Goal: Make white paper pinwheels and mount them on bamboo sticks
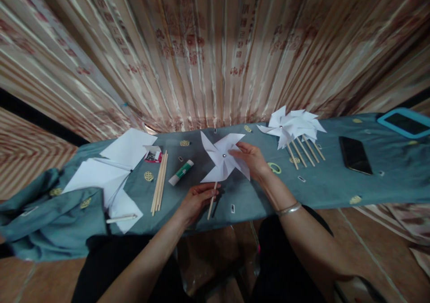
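Observation:
A white paper pinwheel with a silvery pin at its centre is held up over the middle of the cloth. My left hand is closed around its wooden stick, just below the blades. My right hand touches the right-hand blades, its fingers partly behind the paper; whether they pinch it is hard to see. Left of the pinwheel lies a glue stick with a green and white label. Farther left are several loose wooden sticks and a small open box of pins.
White paper sheets with a pen lie at the left. Several finished pinwheels are stacked at the back right. A phone, a blue-framed tablet and a green ring-shaped handle rest on the green cloth. Curtains hang behind.

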Demonstrator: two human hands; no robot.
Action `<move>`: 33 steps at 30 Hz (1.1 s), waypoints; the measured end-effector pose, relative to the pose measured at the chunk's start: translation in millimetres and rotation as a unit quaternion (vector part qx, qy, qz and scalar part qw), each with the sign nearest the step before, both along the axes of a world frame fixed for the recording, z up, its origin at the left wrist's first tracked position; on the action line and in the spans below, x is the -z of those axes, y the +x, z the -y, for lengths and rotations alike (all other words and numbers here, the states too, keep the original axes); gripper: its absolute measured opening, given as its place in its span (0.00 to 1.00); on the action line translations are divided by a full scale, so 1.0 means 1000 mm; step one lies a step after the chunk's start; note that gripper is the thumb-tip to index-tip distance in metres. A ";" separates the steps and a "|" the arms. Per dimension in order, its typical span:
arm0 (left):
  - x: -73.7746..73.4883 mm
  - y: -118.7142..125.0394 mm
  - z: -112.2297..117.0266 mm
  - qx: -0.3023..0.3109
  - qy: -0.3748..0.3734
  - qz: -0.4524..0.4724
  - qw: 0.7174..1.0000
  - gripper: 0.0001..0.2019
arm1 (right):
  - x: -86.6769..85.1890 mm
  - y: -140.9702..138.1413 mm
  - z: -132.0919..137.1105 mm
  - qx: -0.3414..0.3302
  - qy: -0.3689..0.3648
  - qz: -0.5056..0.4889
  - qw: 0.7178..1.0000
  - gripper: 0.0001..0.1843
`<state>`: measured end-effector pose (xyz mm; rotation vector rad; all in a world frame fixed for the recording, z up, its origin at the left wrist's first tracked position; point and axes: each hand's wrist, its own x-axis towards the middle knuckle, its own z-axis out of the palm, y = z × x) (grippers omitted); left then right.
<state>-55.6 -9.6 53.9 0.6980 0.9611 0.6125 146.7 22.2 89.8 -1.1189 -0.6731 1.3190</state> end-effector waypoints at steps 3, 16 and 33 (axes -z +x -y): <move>-0.001 0.001 -0.001 -0.001 0.003 -0.006 1.000 0.18 | -0.001 0.001 0.001 -0.004 0.002 -0.003 1.000 0.21; -0.004 0.002 -0.003 -0.034 -0.003 0.005 0.999 0.20 | 0.001 0.002 0.001 -0.003 -0.021 -0.027 0.999 0.12; -0.005 0.003 -0.004 -0.041 0.005 0.005 0.999 0.19 | 0.003 0.000 0.003 -0.013 -0.006 -0.031 0.999 0.18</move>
